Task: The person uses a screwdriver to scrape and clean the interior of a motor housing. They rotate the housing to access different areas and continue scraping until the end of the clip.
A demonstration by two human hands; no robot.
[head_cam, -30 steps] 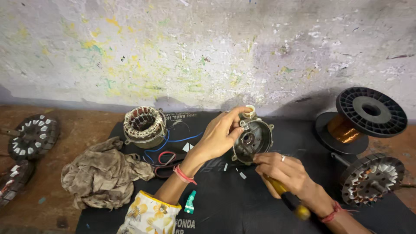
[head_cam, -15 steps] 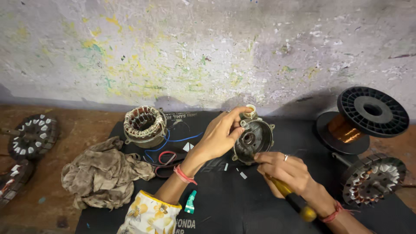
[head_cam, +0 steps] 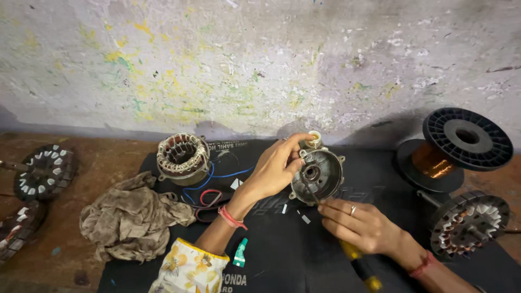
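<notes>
My left hand grips a round grey metal motor end cover, tilted upright on the black mat, with a small cream cap at its top. My right hand holds a screwdriver with a yellow and black handle; its thin shaft reaches up to the bearing hole in the middle of the cover. A red thread band sits on each wrist, and a ring on a right finger.
A wound stator with blue, red and black wires lies left of the cover. A dirty rag lies further left. A copper wire spool and another stator stand at right. Stators lie at the left edge. A small green object rests on the mat.
The screwdriver tip has stayed at the cover's centre while my right hand shifted slightly. The left hand keeps its hold on the cover.
</notes>
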